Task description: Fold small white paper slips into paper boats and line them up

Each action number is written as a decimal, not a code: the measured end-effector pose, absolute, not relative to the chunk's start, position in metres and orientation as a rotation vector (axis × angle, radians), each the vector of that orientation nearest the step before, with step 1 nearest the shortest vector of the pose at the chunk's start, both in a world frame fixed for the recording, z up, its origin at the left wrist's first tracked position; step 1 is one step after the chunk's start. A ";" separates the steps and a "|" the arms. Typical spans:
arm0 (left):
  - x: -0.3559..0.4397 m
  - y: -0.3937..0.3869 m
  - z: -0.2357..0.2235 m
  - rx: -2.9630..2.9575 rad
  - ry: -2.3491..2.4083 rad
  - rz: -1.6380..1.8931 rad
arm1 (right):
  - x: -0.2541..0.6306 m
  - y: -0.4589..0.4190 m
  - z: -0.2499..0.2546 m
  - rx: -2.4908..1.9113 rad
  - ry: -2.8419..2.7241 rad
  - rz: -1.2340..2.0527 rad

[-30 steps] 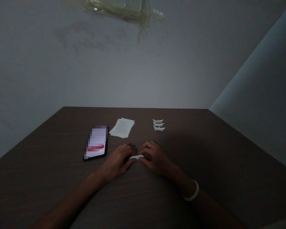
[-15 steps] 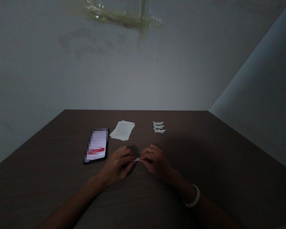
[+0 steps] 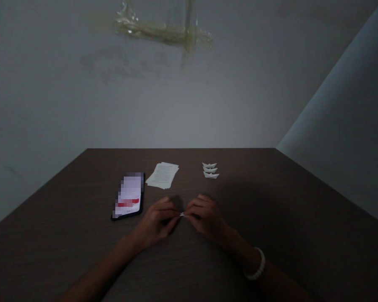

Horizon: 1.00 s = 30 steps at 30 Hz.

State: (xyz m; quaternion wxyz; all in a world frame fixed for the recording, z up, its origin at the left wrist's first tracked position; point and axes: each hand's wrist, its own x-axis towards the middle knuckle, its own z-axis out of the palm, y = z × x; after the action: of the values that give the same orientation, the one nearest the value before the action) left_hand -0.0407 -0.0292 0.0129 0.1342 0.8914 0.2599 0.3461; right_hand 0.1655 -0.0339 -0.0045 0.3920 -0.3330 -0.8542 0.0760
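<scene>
Between my two hands is a small white piece of paper [image 3: 182, 214], mostly hidden by the fingertips. My left hand [image 3: 159, 220] pinches its left end between thumb and fingers. On the other end, the thumb and fingers of my right hand [image 3: 206, 216] are closed in the same way. How the paper is folded is too small to make out. Beyond my right hand, three small white paper boats [image 3: 211, 175] sit in a row, one behind another. A stack of printed paper sheets [image 3: 162, 175] lies beyond my left hand.
A phone [image 3: 128, 196] with a lit, blurred screen lies left of my left hand. The dark wooden table [image 3: 66, 235] reaches back to a grey wall [image 3: 239, 105] with shiny tape on it. A white beaded bracelet [image 3: 260, 266] is on my right wrist.
The whole view has shifted slightly, with everything a little lower in the picture. My fingertips are closer together, and less of the white paper shows between them.
</scene>
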 end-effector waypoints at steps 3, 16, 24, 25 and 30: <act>-0.040 -0.030 0.013 2.601 0.757 1.002 | 0.163 -0.036 -0.002 -0.867 -2.163 0.237; -0.040 -0.031 0.014 2.618 0.789 0.979 | 0.161 -0.035 0.007 -0.884 -2.355 0.036; -0.042 -0.033 0.020 2.510 0.817 0.944 | 0.163 -0.033 0.003 -0.844 -2.239 0.149; -0.043 -0.033 0.020 2.498 0.828 0.947 | 0.163 -0.033 0.002 -0.851 -2.208 0.198; -0.043 -0.032 0.023 2.443 0.846 0.974 | 0.163 -0.032 -0.002 -0.903 -2.117 0.326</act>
State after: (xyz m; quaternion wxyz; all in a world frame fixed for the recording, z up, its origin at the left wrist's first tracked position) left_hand -0.0433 -0.0321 0.0233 0.1884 0.8684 0.3008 0.3463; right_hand 0.1629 -0.0324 -0.0024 0.3975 -0.3564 -0.8357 0.1287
